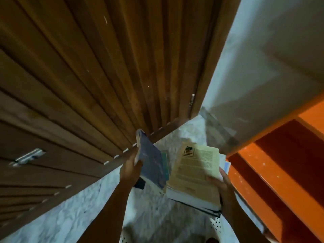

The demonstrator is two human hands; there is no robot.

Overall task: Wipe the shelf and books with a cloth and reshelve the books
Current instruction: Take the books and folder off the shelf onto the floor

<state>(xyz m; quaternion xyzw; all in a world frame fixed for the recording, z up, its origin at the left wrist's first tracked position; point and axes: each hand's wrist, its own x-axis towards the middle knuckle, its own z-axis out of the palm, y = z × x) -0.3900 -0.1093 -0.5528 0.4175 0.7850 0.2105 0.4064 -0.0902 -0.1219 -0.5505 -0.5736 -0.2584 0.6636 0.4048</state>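
The left hand (130, 170) is gripping a blue book (152, 162). The right hand (221, 185) is holding a tilted pile (196, 165) by one edge, so it may be sliding off.

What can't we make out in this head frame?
Yellowed book cover text: blurred, too small, head view.
Stack beneath it: count hidden by that top book.
Right hand: fingers hidden under the stack.
Orange shelf: cut off by right edge.
Cloth: nowhere in view.
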